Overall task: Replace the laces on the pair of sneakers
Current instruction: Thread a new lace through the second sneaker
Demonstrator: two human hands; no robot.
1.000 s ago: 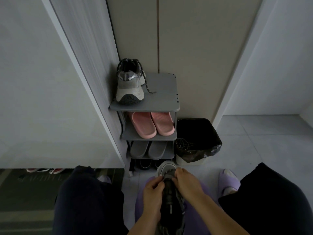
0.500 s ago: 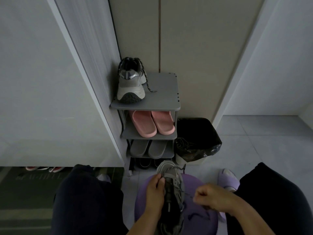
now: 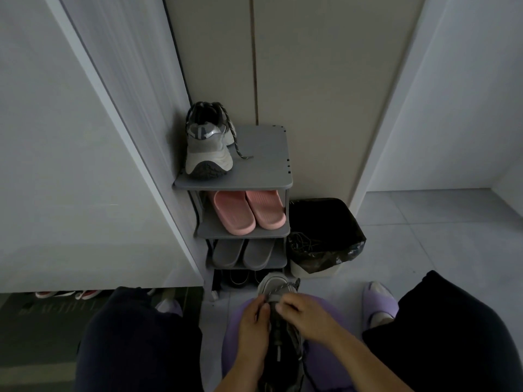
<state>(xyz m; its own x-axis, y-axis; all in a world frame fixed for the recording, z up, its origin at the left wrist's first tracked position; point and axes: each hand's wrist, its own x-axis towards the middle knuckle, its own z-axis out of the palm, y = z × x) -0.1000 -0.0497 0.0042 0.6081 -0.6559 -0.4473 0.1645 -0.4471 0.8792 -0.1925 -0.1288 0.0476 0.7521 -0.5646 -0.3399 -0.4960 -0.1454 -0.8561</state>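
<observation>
Gripping the sneaker (image 3: 272, 284) with the left hand (image 3: 255, 321), pinching its lace (image 3: 280, 289) with the right hand (image 3: 305, 314).
Curling left fingers round the sneaker's side and right fingertips down onto the dark lace near the toe end; holding it toe-forward between the knees, above a purple stool (image 3: 328, 360); facing a shoe rack (image 3: 263, 174) carrying the second sneaker (image 3: 208, 149) on the left of its top shelf, one lace end trailing, pink slippers (image 3: 249, 212) below, grey slippers (image 3: 243, 253) under those, a black-lined bin (image 3: 325, 236) just beside.
</observation>
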